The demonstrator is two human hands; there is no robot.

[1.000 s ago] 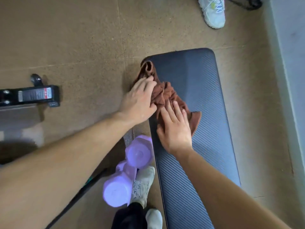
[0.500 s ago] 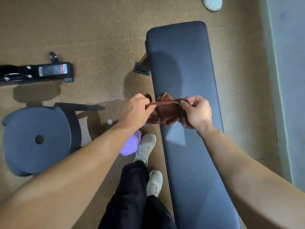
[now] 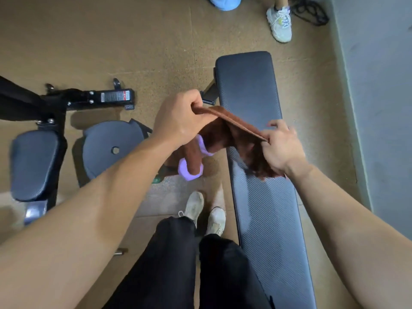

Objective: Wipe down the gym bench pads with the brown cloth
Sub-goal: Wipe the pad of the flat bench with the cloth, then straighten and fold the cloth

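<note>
The brown cloth (image 3: 231, 128) is lifted off the long dark bench pad (image 3: 252, 90) and stretched between my hands. My left hand (image 3: 180, 117) grips its left end in a fist, out over the floor beside the pad's left edge. My right hand (image 3: 283, 148) pinches the right end above the middle of the pad. The rest of the cloth hangs down in folds below the taut top edge, and its lower right part reaches down to the pad's ribbed surface.
A purple dumbbell (image 3: 191, 170) lies on the floor left of the bench, partly behind the cloth. Round and oblong machine pads (image 3: 111, 150) and a black frame (image 3: 93, 99) stand at left. Another person's shoe (image 3: 279, 23) is beyond the bench. A wall (image 3: 379, 85) runs along the right.
The cloth was pressed flat on the pad under both hands. Both hands then picked it up and have now pulled it wider apart above the pad.
</note>
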